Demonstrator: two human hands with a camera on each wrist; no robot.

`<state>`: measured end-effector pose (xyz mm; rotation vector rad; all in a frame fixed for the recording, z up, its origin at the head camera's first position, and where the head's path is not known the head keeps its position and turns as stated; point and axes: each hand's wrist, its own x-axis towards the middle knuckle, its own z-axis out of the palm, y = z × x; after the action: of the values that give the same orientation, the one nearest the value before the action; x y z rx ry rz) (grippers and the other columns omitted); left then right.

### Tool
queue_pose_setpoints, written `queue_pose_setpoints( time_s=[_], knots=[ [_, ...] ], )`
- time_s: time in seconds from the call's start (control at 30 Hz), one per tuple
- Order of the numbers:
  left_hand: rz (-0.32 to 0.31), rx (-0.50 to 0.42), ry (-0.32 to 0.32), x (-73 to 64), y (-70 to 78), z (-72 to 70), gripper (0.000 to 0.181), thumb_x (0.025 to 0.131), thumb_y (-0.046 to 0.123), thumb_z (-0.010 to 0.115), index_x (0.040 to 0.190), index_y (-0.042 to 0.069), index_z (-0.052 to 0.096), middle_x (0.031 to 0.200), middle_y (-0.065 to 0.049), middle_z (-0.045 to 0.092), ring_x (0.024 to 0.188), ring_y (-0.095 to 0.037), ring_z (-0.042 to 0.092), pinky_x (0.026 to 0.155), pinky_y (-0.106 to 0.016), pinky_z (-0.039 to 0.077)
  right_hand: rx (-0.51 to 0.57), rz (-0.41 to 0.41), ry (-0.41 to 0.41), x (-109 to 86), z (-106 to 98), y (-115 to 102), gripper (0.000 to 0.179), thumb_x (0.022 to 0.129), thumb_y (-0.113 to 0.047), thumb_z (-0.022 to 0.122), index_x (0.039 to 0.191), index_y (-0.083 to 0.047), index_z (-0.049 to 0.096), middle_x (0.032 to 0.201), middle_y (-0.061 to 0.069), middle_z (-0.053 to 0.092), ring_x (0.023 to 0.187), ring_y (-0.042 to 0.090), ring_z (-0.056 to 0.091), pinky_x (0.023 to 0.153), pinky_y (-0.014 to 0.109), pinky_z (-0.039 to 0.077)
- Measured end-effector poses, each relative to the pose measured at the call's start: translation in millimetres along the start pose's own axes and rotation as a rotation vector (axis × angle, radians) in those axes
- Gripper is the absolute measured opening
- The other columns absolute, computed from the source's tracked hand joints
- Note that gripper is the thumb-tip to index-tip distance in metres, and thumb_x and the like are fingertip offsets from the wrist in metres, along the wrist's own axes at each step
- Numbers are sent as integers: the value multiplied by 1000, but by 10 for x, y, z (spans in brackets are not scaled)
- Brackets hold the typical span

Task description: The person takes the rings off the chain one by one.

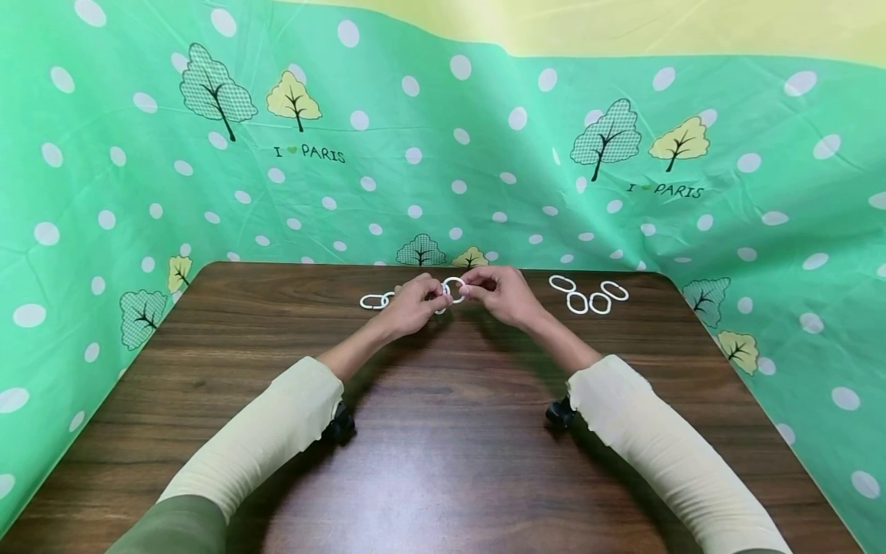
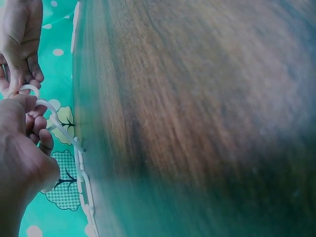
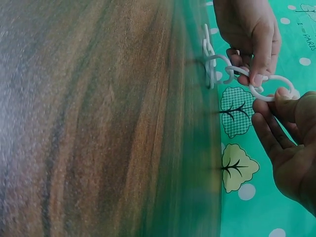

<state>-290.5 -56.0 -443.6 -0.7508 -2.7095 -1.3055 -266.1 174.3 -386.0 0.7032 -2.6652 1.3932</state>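
Observation:
Above the far part of the table, both hands hold a white plastic chain link [image 3: 282,77]. My right hand [image 1: 508,296] pinches its right side between thumb and fingers. On the other side, my left hand [image 1: 413,305] grips the place where this link meets another white link [image 3: 240,69]. From there a short chain of white links [image 2: 88,190] hangs down to the table, partly hidden behind the left hand in the head view. Its end link [image 1: 363,301] lies left of that hand. Whether the held links are fully joined cannot be told.
Several loose white links [image 1: 570,302] lie close together on the brown wooden table [image 1: 443,431], right of the right hand. A green polka-dot cloth [image 1: 388,123] with printed trees stands behind the table's far edge and along its sides.

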Motion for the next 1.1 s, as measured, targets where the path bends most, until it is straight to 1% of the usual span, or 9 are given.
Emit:
queue_pose_setpoints(
  time_s=[0.17, 0.37, 0.57, 0.63, 0.73, 0.8, 0.87, 0.97, 1.1],
  knots=[
    [-18, -1, -44, -110, 257, -108, 26, 111, 25, 71, 88, 13, 68, 104, -6, 64, 104, -26, 62, 105, -57, 34, 9, 4, 12, -5, -2, 6, 18, 106, -8, 79, 117, 7, 81, 102, 20, 83, 97, 44, 79, 74, 17, 57],
    [2, 24, -48, -150, 313, -128, 23, 111, 21, 71, 92, 10, 68, 105, -8, 67, 107, -26, 61, 103, -51, 33, 12, 10, 14, -2, -10, 12, 17, 106, -7, 78, 117, 6, 81, 102, 21, 83, 98, 45, 78, 74, 17, 57],
    [25, -9, -53, -138, 255, -138, 21, 110, 23, 73, 93, 10, 71, 103, -8, 68, 105, -28, 61, 104, -57, 34, 10, 28, 14, -3, -21, 13, 18, 106, -8, 78, 118, 6, 81, 102, 21, 83, 98, 45, 77, 76, 21, 59],
    [36, -10, -49, -104, 161, -108, 20, 109, 26, 75, 93, 13, 71, 102, -6, 68, 103, -25, 61, 103, -60, 34, 12, 31, 14, 1, -23, 23, 19, 106, -8, 78, 118, 7, 80, 103, 22, 82, 97, 44, 77, 78, 28, 63],
    [64, 0, -30, -29, -29, -23, 23, 109, 37, 74, 91, 22, 69, 99, 2, 66, 97, -19, 59, 99, -58, 33, 26, 36, 14, -1, -29, 30, 20, 107, -7, 78, 119, 8, 79, 103, 23, 82, 97, 43, 78, 83, 41, 67],
    [62, -8, -30, -24, -51, -8, 23, 108, 37, 75, 90, 24, 69, 97, 4, 65, 95, -18, 59, 99, -58, 33, 35, 40, 15, -5, -36, 35, 20, 107, -7, 77, 119, 9, 79, 103, 24, 82, 97, 42, 78, 85, 45, 68],
    [50, -26, -35, -52, 27, -26, 24, 109, 36, 74, 92, 21, 71, 98, 1, 65, 95, -19, 59, 102, -59, 33, 39, 44, 16, -17, -47, 32, 19, 107, -7, 77, 118, 9, 79, 103, 25, 82, 96, 42, 79, 85, 46, 68],
    [5, -50, -51, -132, 239, -95, 20, 108, 26, 75, 94, 13, 73, 100, -5, 66, 98, -23, 60, 109, -61, 33, 40, 56, 18, -39, -68, 26, 20, 108, -8, 77, 119, 8, 79, 103, 25, 82, 96, 42, 79, 85, 45, 68],
    [-15, -24, -39, -162, 319, -106, 17, 108, 23, 75, 96, 11, 74, 102, -4, 68, 100, -19, 60, 109, -57, 33, 38, 74, 29, -65, -105, 30, 21, 108, -10, 77, 120, 7, 80, 103, 25, 82, 97, 44, 78, 84, 42, 68]
  ],
)
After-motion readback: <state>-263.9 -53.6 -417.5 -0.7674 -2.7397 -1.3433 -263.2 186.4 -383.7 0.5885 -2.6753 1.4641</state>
